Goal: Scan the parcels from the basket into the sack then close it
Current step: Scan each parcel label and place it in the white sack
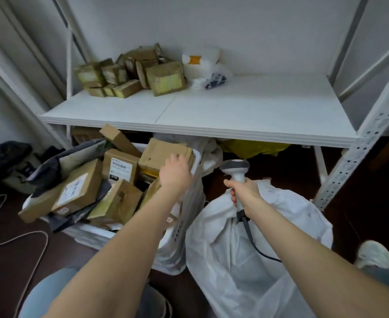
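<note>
A white perforated basket (184, 216) stands on the floor under the shelf, heaped with several cardboard parcels and grey mailer bags. My left hand (175, 172) rests on a brown cardboard box (160, 153) at the basket's far right corner, fingers curled over its edge. My right hand (244, 191) is shut on the handle of a grey and white barcode scanner (235, 168), whose head points toward the basket. Its dark cable hangs down over the white sack (253, 260), which stands to the right of the basket.
A white metal shelf (211, 111) spans the view above the basket, with a pile of small taped parcels (131, 72) and a white plastic bag (207, 70) at its back. Cords lie on the dark floor at left. A shoe (374, 253) shows at right.
</note>
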Available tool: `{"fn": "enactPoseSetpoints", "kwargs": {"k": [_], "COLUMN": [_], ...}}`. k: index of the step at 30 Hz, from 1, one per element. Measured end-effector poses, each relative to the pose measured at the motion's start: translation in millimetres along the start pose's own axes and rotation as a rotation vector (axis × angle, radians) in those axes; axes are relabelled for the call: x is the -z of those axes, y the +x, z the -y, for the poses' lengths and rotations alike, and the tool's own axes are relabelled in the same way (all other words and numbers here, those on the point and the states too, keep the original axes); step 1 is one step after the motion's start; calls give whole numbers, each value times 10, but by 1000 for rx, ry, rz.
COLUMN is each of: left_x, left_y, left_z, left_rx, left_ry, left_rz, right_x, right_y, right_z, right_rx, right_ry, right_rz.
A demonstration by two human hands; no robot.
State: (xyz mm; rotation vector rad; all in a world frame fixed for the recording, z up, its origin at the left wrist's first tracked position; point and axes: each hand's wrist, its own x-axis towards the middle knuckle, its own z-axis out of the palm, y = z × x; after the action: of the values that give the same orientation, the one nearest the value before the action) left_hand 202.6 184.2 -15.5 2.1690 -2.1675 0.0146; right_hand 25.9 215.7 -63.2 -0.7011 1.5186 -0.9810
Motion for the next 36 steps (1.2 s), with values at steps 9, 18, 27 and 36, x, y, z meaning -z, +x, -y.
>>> {"fn": "enactPoseSetpoints", "kwargs": {"k": [9,18,27,36], "left_x": [-51,-354,155,-16], "left_y": [-9,-434,-510,-832], "left_z": [854,1028,812,-81], "left_rx": [472,643,474,341], "left_ry": [-343,-952,-790,-1286], "left_rz": [561,477,126,532], "right_x": [-596,-674,-421,254], "right_y": [94,-167,-391,-573], "right_z": [-164,-384,-165,21], "right_rx": [-56,-32,37,134], "right_ry": [-54,-39,94,370], "right_rz": [148,213,173,79]}}
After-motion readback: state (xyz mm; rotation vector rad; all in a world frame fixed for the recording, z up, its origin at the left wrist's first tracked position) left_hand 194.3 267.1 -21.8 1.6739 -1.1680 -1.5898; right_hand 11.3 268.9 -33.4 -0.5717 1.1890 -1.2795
